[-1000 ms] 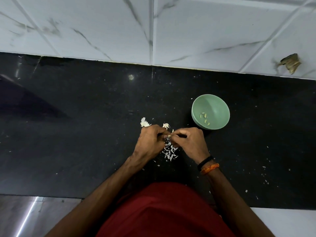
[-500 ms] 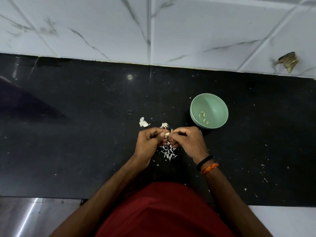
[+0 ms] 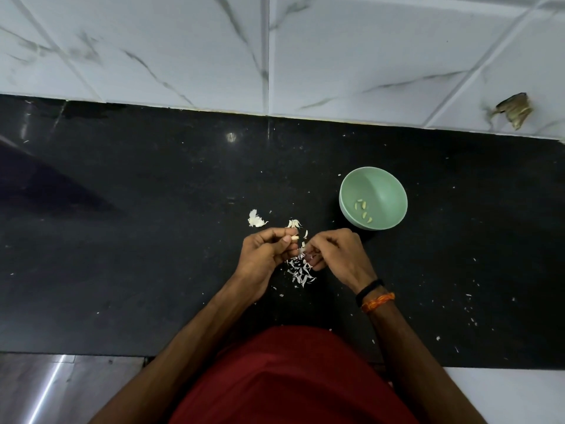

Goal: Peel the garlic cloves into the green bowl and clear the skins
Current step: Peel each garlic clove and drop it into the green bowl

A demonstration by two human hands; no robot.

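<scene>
Hands have parted: left hand [image 3: 266, 255] pinches one clove [image 3: 294, 238]; right hand [image 3: 336, 255] pinches skin (five cloves [image 3: 363, 211] bowled).

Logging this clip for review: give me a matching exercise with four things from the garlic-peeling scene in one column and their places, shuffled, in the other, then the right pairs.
Things:
1. green bowl
2. garlic clove
3. pile of skins
4. peeled cloves

Places:
A. pinched in the left hand
B. on the black counter below the two hands
C. on the counter beyond the right hand
D. inside the bowl

Pairs: 1-C, 2-A, 3-B, 4-D
</scene>
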